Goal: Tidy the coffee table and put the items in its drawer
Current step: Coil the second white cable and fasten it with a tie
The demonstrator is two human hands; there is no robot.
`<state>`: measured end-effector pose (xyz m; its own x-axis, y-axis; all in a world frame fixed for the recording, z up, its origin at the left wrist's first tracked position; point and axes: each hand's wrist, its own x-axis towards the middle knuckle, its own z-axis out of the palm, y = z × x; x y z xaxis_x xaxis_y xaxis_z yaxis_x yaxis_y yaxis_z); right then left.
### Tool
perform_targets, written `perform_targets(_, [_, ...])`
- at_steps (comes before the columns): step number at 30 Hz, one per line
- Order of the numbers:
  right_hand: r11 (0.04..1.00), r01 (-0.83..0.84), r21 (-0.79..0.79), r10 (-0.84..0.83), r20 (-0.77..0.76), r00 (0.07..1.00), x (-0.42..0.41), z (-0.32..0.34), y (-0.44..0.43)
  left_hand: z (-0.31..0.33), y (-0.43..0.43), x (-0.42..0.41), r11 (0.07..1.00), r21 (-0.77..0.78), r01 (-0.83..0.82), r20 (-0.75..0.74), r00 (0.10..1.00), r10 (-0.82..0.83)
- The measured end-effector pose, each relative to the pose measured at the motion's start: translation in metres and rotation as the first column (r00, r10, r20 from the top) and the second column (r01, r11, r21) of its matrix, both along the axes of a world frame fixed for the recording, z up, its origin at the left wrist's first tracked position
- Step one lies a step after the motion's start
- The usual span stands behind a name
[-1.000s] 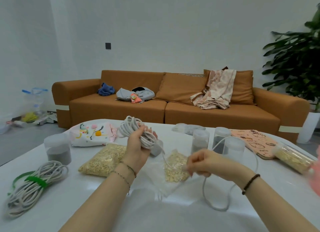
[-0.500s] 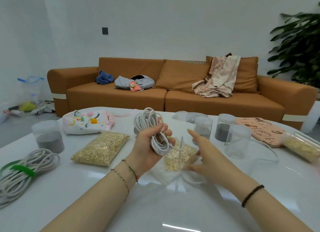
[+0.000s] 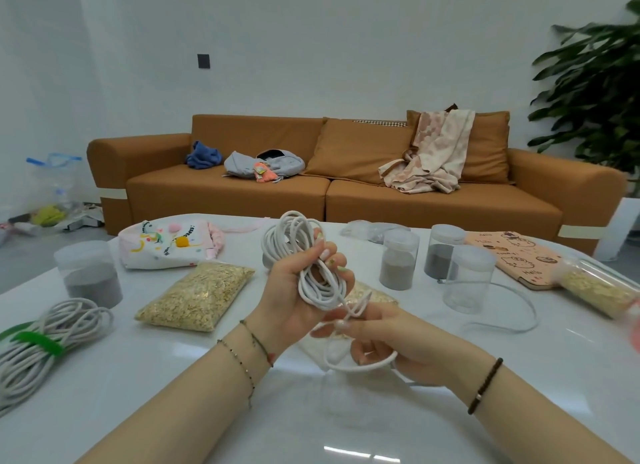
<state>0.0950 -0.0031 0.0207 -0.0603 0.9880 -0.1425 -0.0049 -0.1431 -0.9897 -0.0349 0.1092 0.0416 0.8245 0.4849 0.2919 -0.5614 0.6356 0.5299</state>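
Note:
My left hand [image 3: 294, 290] grips a coil of white cable [image 3: 298, 242], held upright above the white coffee table [image 3: 173, 377]. Just below it, my right hand [image 3: 391, 339] pinches the loose strand of the same cable, which loops under my fingers. The cable's free end [image 3: 498, 307] trails right across the table, round a clear jar. A second cable coil with a green tie [image 3: 45, 339] lies at the left edge. A bag of oats [image 3: 197, 297] lies left of my hands; another oat bag [image 3: 377, 297] is partly hidden behind them.
Lidded jars of grey powder stand at the left [image 3: 88, 273] and right of centre [image 3: 398, 259], with a clear jar [image 3: 469, 278] beside. A printed pouch [image 3: 166, 243], a pink notebook [image 3: 519, 259] and an oat-filled tube [image 3: 595, 287] lie on the table. An orange sofa [image 3: 346, 193] stands behind.
My right hand moved from beside the coil to under it and took hold of the loose strand. The left hand with the coil shifted slightly right and lower.

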Motion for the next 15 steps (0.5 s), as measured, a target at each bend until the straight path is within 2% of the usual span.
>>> perform_targets(3, [1.000, 0.000, -0.028, -0.002, -0.073, 0.997, 0.003, 0.005, -0.002, 0.003, 0.005, -0.004, 0.999, -0.053, 0.000, 0.009, 1.000, 0.001])
perform_targets(6, [0.989, 0.130, 0.076, -0.121, -0.115, 0.986, 0.014, 0.007, -0.001, 0.003, 0.014, -0.011, 0.991, -0.132, 0.015, -0.018, 1.000, -0.017])
perform_targets(10, [0.980, 0.139, 0.140, -0.083, -0.351, 0.933, 0.026, 0.016, -0.003, -0.004, 0.021, -0.013, 0.986, -0.121, 0.113, -0.023, 0.993, -0.116])
perform_targets(12, [0.976, 0.128, 0.177, -0.072, -0.293, 0.953, 0.028, 0.022, -0.006, -0.006, 0.022, -0.011, 0.989, -0.091, 0.117, -0.045, 0.992, -0.121])
perform_targets(15, [0.961, 0.115, 0.252, -0.110, -0.035, 0.993, 0.026, 0.024, -0.009, -0.005, 0.019, -0.009, 0.994, -0.043, 0.097, -0.090, 0.991, -0.100])
